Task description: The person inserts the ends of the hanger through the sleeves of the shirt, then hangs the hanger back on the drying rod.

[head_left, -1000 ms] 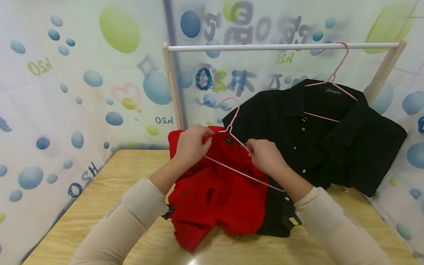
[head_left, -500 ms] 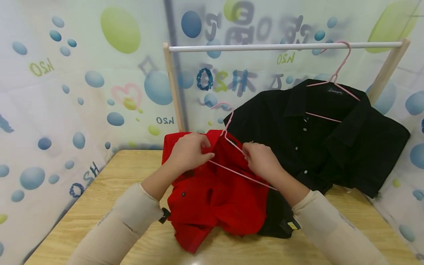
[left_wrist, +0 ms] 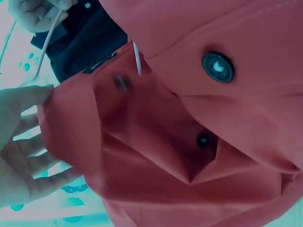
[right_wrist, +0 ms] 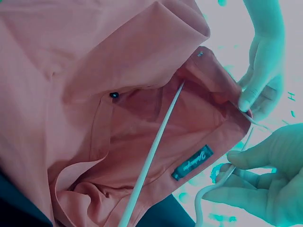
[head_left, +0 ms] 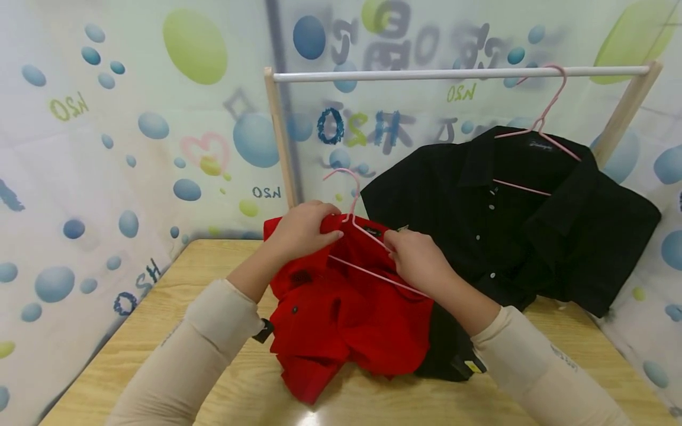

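Observation:
A red shirt [head_left: 373, 337] lies bunched on the table, its collar end raised toward the hands. The pink wire hanger [right_wrist: 154, 153] is partly inside the neck opening, its hook above the collar and its lower bar across the opening. My right hand [head_left: 418, 254] pinches the hanger's sloping arm at the right of the collar. The left hand [head_left: 298, 234] holds the left side of the collar, thumb in front and fingers behind. Its fingers look spread behind the cloth in the left wrist view. A dark neck label [right_wrist: 191, 163] faces out inside the collar.
A black shirt [head_left: 442, 183] hangs on another pink hanger [head_left: 549, 109] from the white rail [head_left: 405, 75] of a wooden-ended rack, its lower part reaching the table behind the red shirt. Bare wood-grain table [head_left: 213, 260] shows at left. A patterned curtain [head_left: 138, 118] stands behind.
The hanger's hook has moved left and slightly down, and the right hand has moved slightly left. The left hand has shifted its hold along the collar, moving left. The black shirt stays put.

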